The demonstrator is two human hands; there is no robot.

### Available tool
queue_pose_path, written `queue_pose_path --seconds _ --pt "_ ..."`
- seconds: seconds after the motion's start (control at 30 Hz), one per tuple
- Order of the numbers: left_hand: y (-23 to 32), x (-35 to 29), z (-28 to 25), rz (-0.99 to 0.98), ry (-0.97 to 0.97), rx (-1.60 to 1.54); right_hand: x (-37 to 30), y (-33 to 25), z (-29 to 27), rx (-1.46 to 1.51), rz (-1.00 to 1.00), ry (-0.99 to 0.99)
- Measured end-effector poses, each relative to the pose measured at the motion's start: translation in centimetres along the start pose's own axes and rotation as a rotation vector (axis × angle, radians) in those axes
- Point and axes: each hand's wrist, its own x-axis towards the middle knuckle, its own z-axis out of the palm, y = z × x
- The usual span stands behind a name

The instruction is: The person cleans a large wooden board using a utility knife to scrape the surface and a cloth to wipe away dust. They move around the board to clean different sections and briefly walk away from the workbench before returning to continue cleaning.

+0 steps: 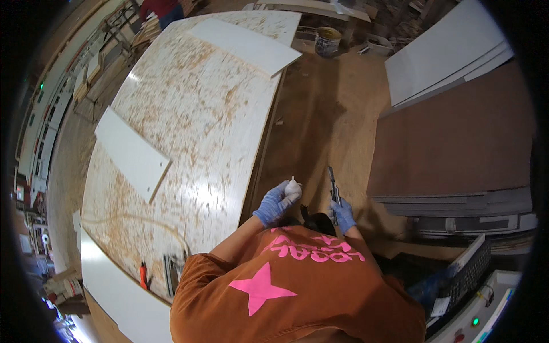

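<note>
The person's left grip [277, 201], in a blue glove, is closed around a small white object [293, 187] with a narrow tip pointing up; the fingers hide part of it, and its exact kind I cannot tell. The right grip [344, 215], gloved in blue as well, is closed on a slim dark tool [334, 186], which stands nearly upright with its thin end away from the body. The two hands are apart, both in front of the chest of a brown shirt [320, 297] with pink markings. The white object is just beyond the right edge of the large pale surface [211, 137]; the dark tool is over the strip of brown floor [351, 114] beside it.

Brown streaks and bits are scattered across the surface. A white panel [132, 153] with small dark holes at its near end lies along the left side, and another white panel [246, 44] lies at the far end. Near the person, an orange-red tool [143, 275] lies close to a metal piece [170, 274] — a pale hose [151, 221] curves just beyond them. To the right stand stacked sheets, a brown sheet [452, 137] on top, with white boards [443, 48] behind. A bucket [327, 42] sits on the floor farther off.
</note>
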Motion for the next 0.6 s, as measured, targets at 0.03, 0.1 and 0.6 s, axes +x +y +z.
queue_pose_path --seconds 0.03,0.1,0.6 --pt "0.7 3.1 -0.1 -0.009 -0.042 0.058 1.8 -1.0 -0.9 0.020 -0.003 0.011" --pt "-0.4 9.4 -0.9 0.053 -0.072 0.184 5.5 -2.6 -3.4 0.140 -0.022 -0.039" --pt "1.2 55.2 6.1 0.011 -0.157 0.227 39.0 -39.0 -8.9 -0.182 -0.145 -0.269"
